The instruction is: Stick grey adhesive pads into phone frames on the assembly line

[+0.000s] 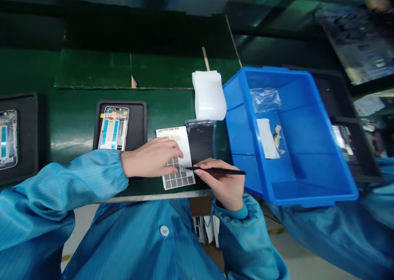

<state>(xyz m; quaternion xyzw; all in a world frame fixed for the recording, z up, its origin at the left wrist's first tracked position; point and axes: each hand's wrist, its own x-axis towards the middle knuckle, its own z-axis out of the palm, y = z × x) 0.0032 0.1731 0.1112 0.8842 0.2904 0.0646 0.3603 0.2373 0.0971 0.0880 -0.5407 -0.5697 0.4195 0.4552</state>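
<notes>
Left hand [150, 158] flat on a white sheet of grey square pads [178, 180]; right hand [222, 182] pinching a slim black tool [221, 171].

The left hand lies open, pressing the sheet, whose long axis runs up-down at lower centre. The right fingers grip the tool crosswise, tip pointing left onto a lifted pale flap [183, 168]. A blue plastic bin [246, 149] stands just right; the bench edge [160, 196] lies just below.

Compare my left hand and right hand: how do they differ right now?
The left hand lies flat with its fingers over the sheet of grey pads, while the right hand curls around a slim black tool. The left hand holds nothing; the right hand pinches the tool, whose tip reaches the sheet's edge. The left hand sits on the sheet, the right hand just beside it. Both are bare and come out of blue sleeves.
</notes>
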